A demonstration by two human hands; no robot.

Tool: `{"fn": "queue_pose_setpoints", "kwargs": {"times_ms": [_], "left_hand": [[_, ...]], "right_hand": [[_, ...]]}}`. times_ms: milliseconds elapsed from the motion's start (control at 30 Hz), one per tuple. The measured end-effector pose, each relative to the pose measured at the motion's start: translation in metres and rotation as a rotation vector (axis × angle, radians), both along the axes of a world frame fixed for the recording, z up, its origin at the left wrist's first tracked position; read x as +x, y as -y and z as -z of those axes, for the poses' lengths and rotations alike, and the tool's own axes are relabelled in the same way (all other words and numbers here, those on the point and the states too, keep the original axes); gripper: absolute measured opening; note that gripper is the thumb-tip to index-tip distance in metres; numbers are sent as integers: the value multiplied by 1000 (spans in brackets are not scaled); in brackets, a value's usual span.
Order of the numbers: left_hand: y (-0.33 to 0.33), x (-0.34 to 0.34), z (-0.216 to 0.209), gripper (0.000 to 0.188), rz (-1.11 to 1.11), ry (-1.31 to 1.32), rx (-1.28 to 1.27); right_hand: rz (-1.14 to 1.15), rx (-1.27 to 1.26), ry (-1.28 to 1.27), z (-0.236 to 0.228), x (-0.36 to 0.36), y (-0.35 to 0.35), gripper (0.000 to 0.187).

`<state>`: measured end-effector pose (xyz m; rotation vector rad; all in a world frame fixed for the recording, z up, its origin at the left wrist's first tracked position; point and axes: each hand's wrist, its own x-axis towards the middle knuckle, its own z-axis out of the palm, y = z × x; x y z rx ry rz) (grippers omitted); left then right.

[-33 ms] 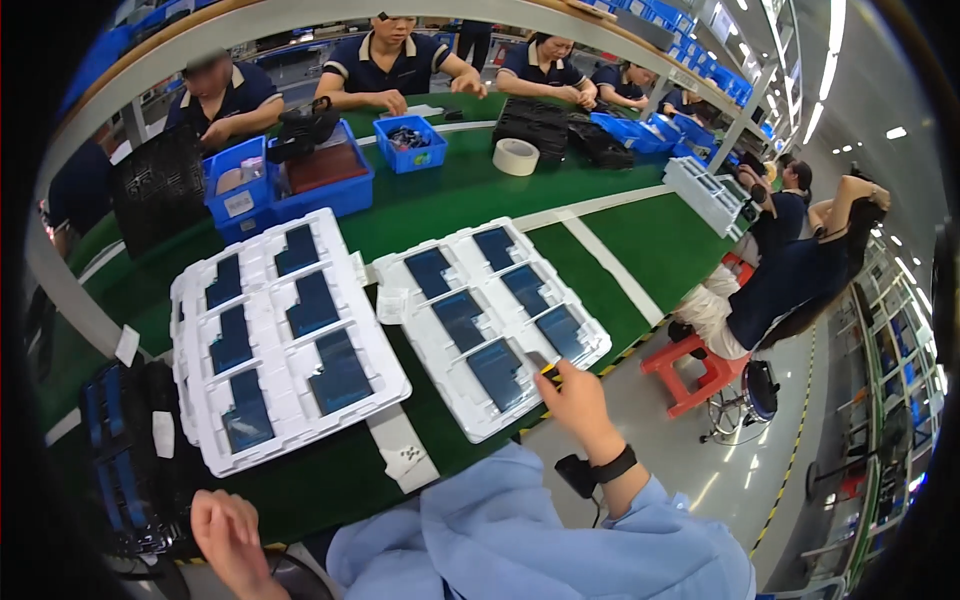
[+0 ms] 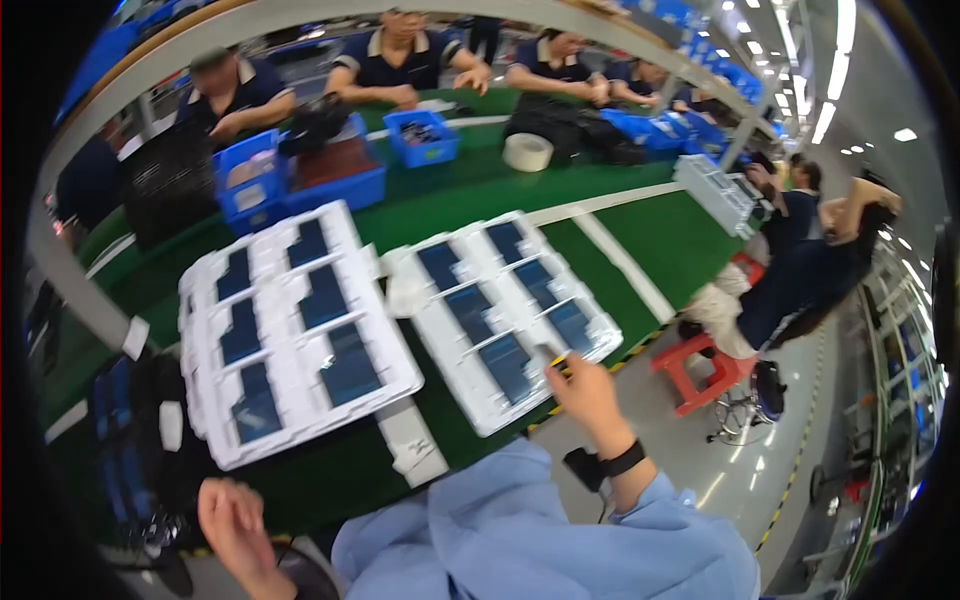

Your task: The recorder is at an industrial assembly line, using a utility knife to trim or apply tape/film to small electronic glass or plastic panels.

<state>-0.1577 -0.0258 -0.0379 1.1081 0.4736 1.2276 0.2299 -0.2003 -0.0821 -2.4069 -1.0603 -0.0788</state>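
A white plastic tray (image 2: 470,334) lies on the green table in front of me, with dark blue flat panels (image 2: 503,365) in its compartments. My right hand (image 2: 588,396) is at its near right corner, closed on a small dark tool with a black and yellow handle (image 2: 560,364); the tool's tip is over the tray's edge. To the left, a second white tray (image 2: 285,335) holds similar panels. My left hand (image 2: 235,522) is near the table's front edge, below that tray, fingers loosely bent and apart, with nothing visible in it.
Blue bins (image 2: 420,138) and a roll of pale tape (image 2: 528,152) stand along the back. Black trays with blue strips (image 2: 122,430) are at left. Several co-workers sit across the table; one person (image 2: 810,290) sits at right on a red stool (image 2: 692,374).
The whole view has shifted slightly, so the scene appears a little farther right and is more blurred. Both hands hold nearly the same poses, and the trays lie as before.
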Motion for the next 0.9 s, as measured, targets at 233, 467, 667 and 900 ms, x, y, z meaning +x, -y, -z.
{"fn": "queue_pose_setpoints", "kwargs": {"times_ms": [233, 467, 667, 900], "left_hand": [[-14, 13, 18, 13, -170, 152, -285], [-33, 20, 5, 7, -564, -549, 208], [-28, 27, 0, 8, -558, -818, 365], [-29, 38, 0, 5, -569, -760, 428]], "right_hand": [[72, 93, -490, -20, 25, -2, 26], [-275, 424, -784, -77, -26, -55, 19], [-500, 588, -1001, -71, -62, -109, 13], [-568, 535, -986, -71, -60, -143, 12]]}}
